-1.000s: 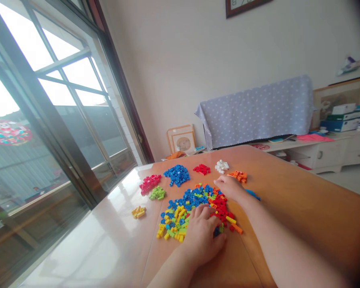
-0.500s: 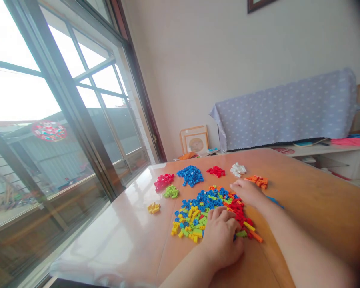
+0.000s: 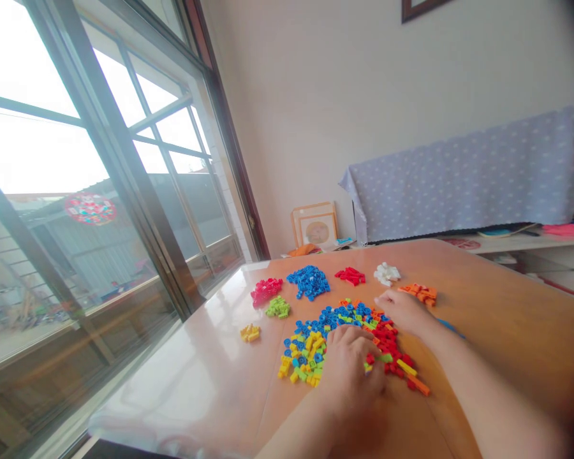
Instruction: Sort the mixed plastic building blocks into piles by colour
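Plastic bricks (image 3: pixel 312 344): likely light, stiff; pinch sides
Left hand (image 3: pixel 348 366): fingers bent, hold unclear
Right hand (image 3: pixel 402 308): curled, hold unclear

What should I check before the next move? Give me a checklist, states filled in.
1. Mixed pile fully in view: not ok, the left hand covers part.
2. Left hand empty: cannot tell, fingertips hidden.
3. Right hand empty: cannot tell, its grip is unclear.
4. White pile apart from small red pile: ok.
5. Small yellow pile apart from mixed pile: ok.
6. Mixed pile all one colour: not ok, blue, yellow, red and others show.
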`<state>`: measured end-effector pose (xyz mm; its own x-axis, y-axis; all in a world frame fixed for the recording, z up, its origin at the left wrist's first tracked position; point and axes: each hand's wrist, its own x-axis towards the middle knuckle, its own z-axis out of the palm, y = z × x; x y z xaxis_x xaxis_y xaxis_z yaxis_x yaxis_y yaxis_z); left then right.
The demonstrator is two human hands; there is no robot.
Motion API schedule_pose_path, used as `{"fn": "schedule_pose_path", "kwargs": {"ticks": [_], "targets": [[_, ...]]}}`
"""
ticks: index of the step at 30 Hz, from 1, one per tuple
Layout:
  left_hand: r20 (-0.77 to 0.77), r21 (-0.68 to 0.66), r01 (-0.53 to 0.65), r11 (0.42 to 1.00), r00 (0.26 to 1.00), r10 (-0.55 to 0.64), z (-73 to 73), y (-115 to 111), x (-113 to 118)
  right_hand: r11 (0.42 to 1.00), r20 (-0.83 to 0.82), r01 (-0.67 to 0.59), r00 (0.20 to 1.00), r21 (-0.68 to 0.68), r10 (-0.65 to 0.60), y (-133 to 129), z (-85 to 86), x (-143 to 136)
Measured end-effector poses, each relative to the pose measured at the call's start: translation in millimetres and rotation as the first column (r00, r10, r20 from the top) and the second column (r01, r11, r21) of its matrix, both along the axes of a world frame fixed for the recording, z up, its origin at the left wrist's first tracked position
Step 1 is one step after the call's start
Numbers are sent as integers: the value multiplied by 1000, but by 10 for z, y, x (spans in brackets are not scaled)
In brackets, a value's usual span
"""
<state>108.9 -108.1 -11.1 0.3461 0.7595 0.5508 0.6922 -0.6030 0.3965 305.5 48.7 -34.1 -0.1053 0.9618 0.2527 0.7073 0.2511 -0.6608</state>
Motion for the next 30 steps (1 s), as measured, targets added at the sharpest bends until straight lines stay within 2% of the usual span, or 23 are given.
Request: {"fn": "schedule_pose_path", "kwargs": {"ticks": [3,6,8,10,12,14,17,22,25,30], "targets": [[55,16,-146,989,988,145,105,126,-297,1000,9,-5,1000,3,5,16,-5,7],[23,28,-360,933,933,359,161,302,-744,1000,11,-9,1000,18,9,30,-13,8],[-21,32,-503,864,864,504,160,423,-1067,1000,6,-7,1000,26,7,36,-22,6],[-72,19,-652,758,755,651,142,530,-1362,999,1,-9,1000,31,9,40,-33,3],[-124,17,-729,684,677,725,123,613,-1595,999,-3,-13,1000,38,13,44,-44,0],[-179,15,-759,651,639,748,108,667,-1752,999,-6,-17,1000,41,18,52,-52,-3],[-247,34,-780,625,599,762,87,704,-1848,999,-35,-26,999,39,27,63,-50,-7],[-315,83,-806,586,536,783,47,700,-1810,999,-99,-30,995,17,32,55,-2,-13],[-337,102,-801,590,530,778,32,677,-1784,1000,-98,-8,995,13,10,42,13,-16],[-409,59,-788,613,541,734,16,660,-1724,999,-60,12,998,41,-9,40,-22,-14]]}}
